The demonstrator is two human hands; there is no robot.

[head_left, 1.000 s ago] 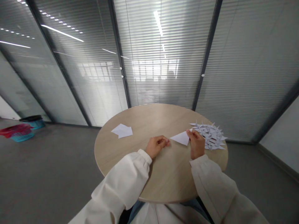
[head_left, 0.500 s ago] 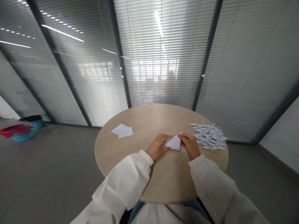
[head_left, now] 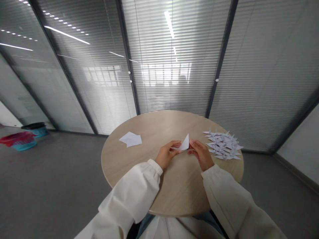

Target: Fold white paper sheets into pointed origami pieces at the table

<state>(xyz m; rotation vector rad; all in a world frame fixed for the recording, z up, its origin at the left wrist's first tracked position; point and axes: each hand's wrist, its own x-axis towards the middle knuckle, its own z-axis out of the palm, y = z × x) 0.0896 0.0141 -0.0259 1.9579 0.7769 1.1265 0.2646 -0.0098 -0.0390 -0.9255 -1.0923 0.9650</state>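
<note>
A white sheet of folded paper [head_left: 184,143] is held just above the round table, one pointed flap standing up. My left hand [head_left: 167,154] pinches its left end between thumb and fingers. At the paper's right edge, my right hand [head_left: 201,154] has its thumb and fingers closed on it; the fingertips partly hide the contact. To the right of my right hand lies a cluster of several white folded paper cranes [head_left: 225,145]. On the left of the table rest flat white paper sheets [head_left: 131,139], overlapping at angles.
The round wooden table [head_left: 139,166] stands before a glass partition with blinds [head_left: 171,96]. Two blue bins stand on the grey floor at far left, one with a red liner [head_left: 18,139], the other with a black liner [head_left: 33,126].
The folded paper was lying flatter; now it is raised and tilted, its flap pointing up. My left fingers have drawn closer together, and my right fingers have shifted along its right edge.
</note>
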